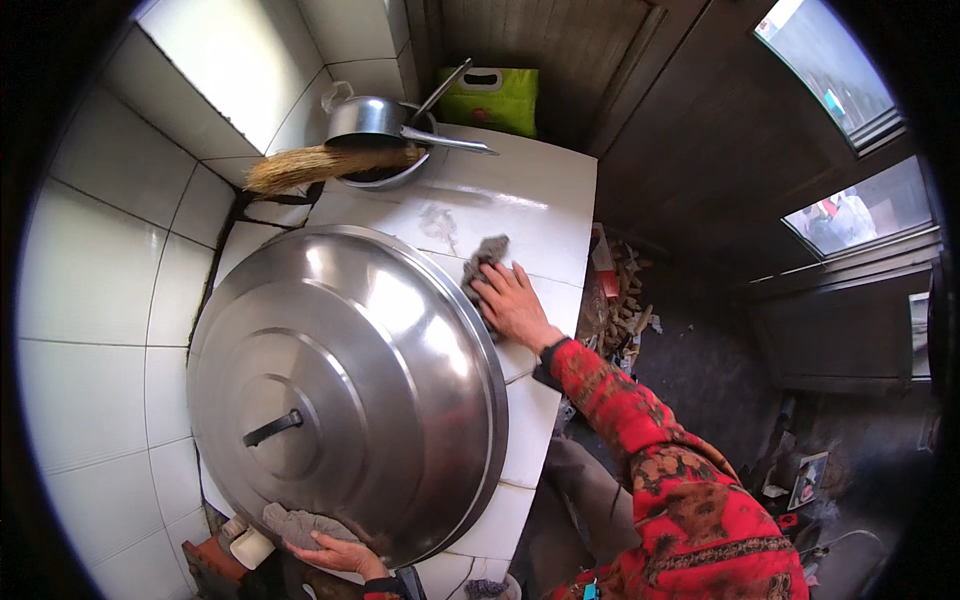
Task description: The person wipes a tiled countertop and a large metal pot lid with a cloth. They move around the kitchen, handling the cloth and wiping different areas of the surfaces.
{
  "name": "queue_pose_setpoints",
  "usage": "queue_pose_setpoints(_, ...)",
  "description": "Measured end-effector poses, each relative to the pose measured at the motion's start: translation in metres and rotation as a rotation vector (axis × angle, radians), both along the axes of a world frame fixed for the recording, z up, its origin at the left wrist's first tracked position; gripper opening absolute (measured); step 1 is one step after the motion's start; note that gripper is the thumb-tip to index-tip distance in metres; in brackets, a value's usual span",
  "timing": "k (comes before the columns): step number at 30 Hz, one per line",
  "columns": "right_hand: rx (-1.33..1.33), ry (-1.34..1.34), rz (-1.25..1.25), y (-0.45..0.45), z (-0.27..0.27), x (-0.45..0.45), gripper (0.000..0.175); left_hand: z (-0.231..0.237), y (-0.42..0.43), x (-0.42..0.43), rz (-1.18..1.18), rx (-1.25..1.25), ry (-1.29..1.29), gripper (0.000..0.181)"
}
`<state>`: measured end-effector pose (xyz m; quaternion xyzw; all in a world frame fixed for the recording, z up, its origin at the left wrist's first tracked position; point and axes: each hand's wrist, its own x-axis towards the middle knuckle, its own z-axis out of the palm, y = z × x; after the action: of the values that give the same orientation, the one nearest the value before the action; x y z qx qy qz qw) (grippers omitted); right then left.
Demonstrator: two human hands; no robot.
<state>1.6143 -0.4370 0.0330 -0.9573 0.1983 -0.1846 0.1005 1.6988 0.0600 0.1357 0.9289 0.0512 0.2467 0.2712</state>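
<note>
A large domed steel lid point(390, 442) with a black handle covers much of the white-tiled counter point(525, 180). My left hand point(337, 553), at the lid's lower edge, holds a grey cloth point(296, 523) against the metal. On the tiles just right of the lid, my right hand point(517, 304) presses down on another crumpled grey cloth point(484, 259), fingers slightly spread. A faint wet or dirty smudge point(439, 225) marks the tiles beyond it.
At the counter's far end, a steel saucepan point(367, 118) and a straw brush point(322, 166) rest on a metal pan. Behind them is a green bag point(510, 101). A tiled wall point(90, 270) borders the left; corncobs point(619, 300) lie on the floor beside the counter. Another dark cloth point(486, 589) is near the bottom.
</note>
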Motion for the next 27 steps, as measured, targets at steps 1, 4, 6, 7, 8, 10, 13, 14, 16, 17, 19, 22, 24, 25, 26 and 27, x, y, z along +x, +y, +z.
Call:
queue_pose_setpoints(1, -0.016, -0.004, -0.002, -0.017, -0.003, 0.012, 0.038, 0.001, 0.0, 0.0, -0.008, 0.002, -0.003, 0.054)
queue_pose_setpoints(4, 0.015, 0.057, -0.136, -0.072, -0.011, 0.025, 0.04, 0.002, 0.001, -0.001, -0.021, -0.017, 0.001, 0.053)
queue_pose_setpoints(6, 0.026, 0.044, -0.308, -0.096, -0.014, 0.009, 0.042, 0.001, 0.002, -0.001, -0.032, -0.071, 0.011, 0.053)
queue_pose_setpoints(7, 0.037, 0.043, -0.388, -0.101, -0.013, -0.003, 0.043, 0.001, 0.004, -0.001, -0.022, -0.065, 0.017, 0.052)
queue_pose_setpoints(8, 0.019, 0.006, -0.39, -0.097, -0.013, -0.017, 0.043, 0.0, 0.005, -0.001, -0.011, -0.072, 0.026, 0.052)
queue_pose_setpoints(10, 0.024, 0.009, -0.436, -0.068, -0.01, -0.039, 0.042, -0.003, 0.007, -0.001, -0.026, -0.031, -0.013, 0.052)
queue_pose_setpoints(13, 0.106, 0.077, -0.38, -0.01, -0.002, -0.043, 0.042, -0.006, 0.011, -0.003, -0.027, 0.009, 0.02, 0.052)
queue_pose_setpoints(14, 0.115, 0.05, -0.308, 0.002, 0.0, -0.035, 0.045, -0.007, 0.011, -0.004, 0.028, -0.033, 0.054, 0.052)
queue_pose_setpoints(16, 0.162, 0.057, -0.175, 0.005, 0.001, -0.006, 0.048, -0.008, 0.014, -0.003, 0.016, -0.011, 0.034, 0.052)
queue_pose_setpoints(17, 0.13, -0.007, -0.081, -0.006, 0.0, 0.013, 0.05, -0.008, 0.015, -0.002, 0.009, 0.001, 0.023, 0.051)
queue_pose_setpoints(19, 0.02, -0.049, 0.041, -0.045, -0.005, 0.052, 0.048, -0.009, 0.019, -0.001, 0.028, 0.049, 0.038, 0.051)
queue_pose_setpoints(22, 0.052, 0.052, 0.015, -0.12, -0.012, 0.09, 0.049, -0.011, 0.025, -0.004, -0.029, -0.027, 0.016, 0.053)
queue_pose_setpoints(24, 0.073, 0.039, -0.222, -0.154, -0.011, 0.086, 0.048, -0.012, 0.026, -0.006, 0.042, 0.036, 0.045, 0.054)
queue_pose_setpoints(25, 0.125, 0.05, -0.341, -0.164, -0.01, 0.076, 0.048, -0.013, 0.026, -0.005, 0.077, 0.067, 0.063, 0.055)
queue_pose_setpoints(26, 0.08, 0.022, -0.397, -0.16, -0.009, 0.062, 0.049, -0.012, 0.025, -0.007, 0.092, 0.019, 0.11, 0.055)
queue_pose_setpoints(27, 0.08, 0.046, -0.474, -0.153, -0.007, 0.047, 0.05, -0.013, 0.024, -0.007, 0.099, 0.011, 0.119, 0.056)
